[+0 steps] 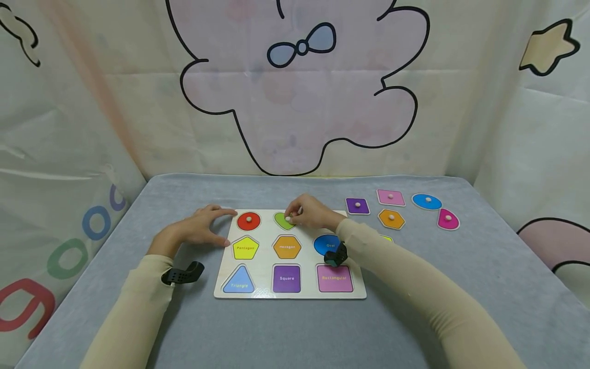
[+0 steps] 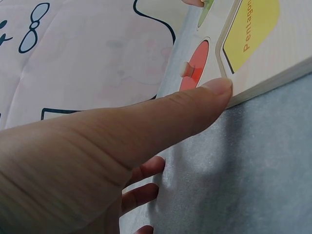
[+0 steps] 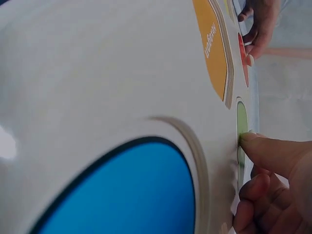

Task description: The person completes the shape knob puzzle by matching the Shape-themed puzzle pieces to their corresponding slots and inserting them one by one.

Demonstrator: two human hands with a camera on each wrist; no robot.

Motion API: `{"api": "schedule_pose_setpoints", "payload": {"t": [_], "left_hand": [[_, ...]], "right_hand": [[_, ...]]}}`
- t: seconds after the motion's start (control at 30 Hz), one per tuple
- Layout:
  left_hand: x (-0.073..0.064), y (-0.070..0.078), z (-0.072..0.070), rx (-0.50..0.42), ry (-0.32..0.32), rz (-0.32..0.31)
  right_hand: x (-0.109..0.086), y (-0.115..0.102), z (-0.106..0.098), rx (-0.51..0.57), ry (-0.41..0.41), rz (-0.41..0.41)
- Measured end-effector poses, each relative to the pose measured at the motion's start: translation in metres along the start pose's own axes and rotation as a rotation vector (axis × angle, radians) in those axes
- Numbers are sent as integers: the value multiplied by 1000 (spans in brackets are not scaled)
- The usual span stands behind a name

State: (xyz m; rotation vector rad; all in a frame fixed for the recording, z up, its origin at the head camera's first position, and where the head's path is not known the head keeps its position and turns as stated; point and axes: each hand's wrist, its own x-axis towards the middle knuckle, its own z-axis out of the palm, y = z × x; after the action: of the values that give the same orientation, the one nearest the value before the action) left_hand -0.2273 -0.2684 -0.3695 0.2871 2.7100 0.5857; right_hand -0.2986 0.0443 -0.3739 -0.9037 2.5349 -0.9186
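Observation:
A white shape puzzle board lies on the table with coloured, labelled recesses. At its top middle my right hand pinches the knob of a green puzzle piece, which sits over its place; in the right wrist view the thumb is right at the green shape. My left hand steadies the board's left edge, fingers spread, thumb tip on the edge beside the yellow pentagon recess. A red round piece with a knob sits in the top left recess.
Right of the board lie loose knobbed pieces: a purple square, a pink rectangle, an orange hexagon, a blue oval and a magenta piece. A yellow piece is partly hidden by the right sleeve.

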Motion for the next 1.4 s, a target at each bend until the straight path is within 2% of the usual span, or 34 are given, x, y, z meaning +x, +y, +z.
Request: {"api": "schedule_pose_setpoints", "payload": {"t": [0.43,0.7,1.17,1.4], "left_hand": [[1,0,1,4,-2,-4],[1,2,3,15,1,-2],[4,-1,5,9,-3,-15],[4,0,4,11,0,0]], "right_hand": [[-3,7,5,23,32,5],[-11,13,2,81,60,44],[-45,22,-22,103,123,77],[-65,25,-35,104,151,42]]}}
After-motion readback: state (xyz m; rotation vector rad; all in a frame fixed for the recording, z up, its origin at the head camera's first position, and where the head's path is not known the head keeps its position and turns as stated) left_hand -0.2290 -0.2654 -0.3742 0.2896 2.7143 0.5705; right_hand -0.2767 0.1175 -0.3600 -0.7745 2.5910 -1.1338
